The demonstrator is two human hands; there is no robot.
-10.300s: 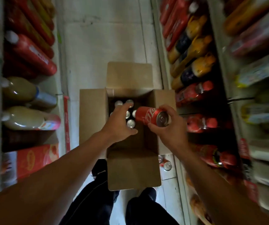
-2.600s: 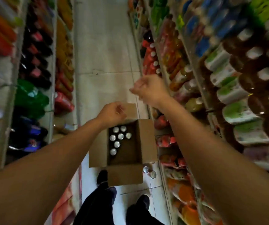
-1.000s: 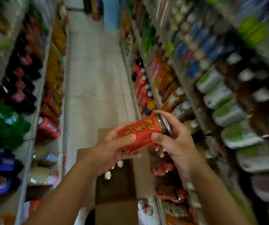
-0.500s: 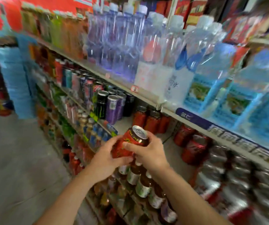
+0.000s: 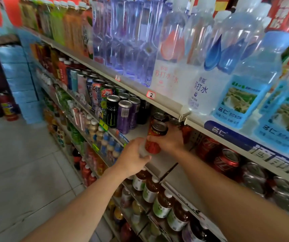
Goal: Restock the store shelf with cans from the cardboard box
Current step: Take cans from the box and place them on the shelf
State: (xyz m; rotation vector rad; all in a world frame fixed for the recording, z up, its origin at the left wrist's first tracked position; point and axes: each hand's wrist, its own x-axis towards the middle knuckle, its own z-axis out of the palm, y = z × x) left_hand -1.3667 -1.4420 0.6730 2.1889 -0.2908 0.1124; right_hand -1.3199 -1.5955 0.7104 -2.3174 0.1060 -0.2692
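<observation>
Head view: at the centre of the frame a red can point(image 5: 155, 137) stands nearly upright, its long axis close to vertical with the silver top tipped slightly toward the camera. The right hand point(image 5: 170, 139) wraps it from the right and behind, fingers closed around the body. The left hand point(image 5: 133, 158) sits just below and to the left; its fingers curl near the can's base, but blur hides whether they grip it or only steady it, so I cannot tell. The can hovers over a bare patch of the shelf point(image 5: 159, 165), directly in front of a short row of matching red cans point(image 5: 159, 117) standing further back under the shelf above. Tall black and purple cans point(image 5: 122, 112) stand to the left of the gap, cola cans point(image 5: 225, 161) to the right. The open spot lies below and just ahead of the fingers, so the coming move looks like a short lowering and a push back, with the right hand nearer and carrying the load. The cardboard box is out of view.
</observation>
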